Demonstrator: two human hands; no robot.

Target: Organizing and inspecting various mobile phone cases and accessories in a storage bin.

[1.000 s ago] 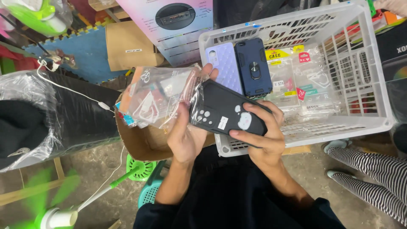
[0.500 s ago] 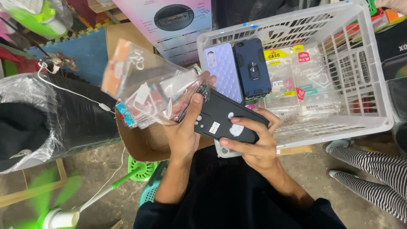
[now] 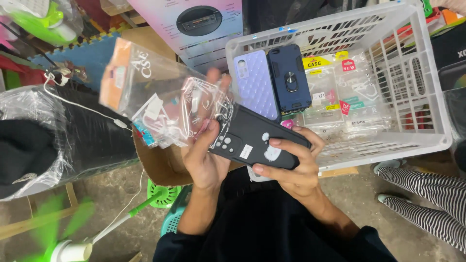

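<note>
Overhead, the right hand (image 3: 291, 167) grips a black phone case (image 3: 255, 140), while the left hand (image 3: 204, 157) clutches clear packets (image 3: 165, 109) beside it.

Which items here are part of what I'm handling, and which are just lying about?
In hand: black phone case in right hand; clear packets in left hand; white basket with packaged cases.

Lying about: green fan, cardboard box, blue foam mat.

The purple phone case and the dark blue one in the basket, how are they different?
The purple phone case is pale with a quilted, bumpy back; the dark blue phone case is dark and smoother, with a round ring in its middle. Both lie side by side, backs up, unwrapped, in the white basket.
</note>
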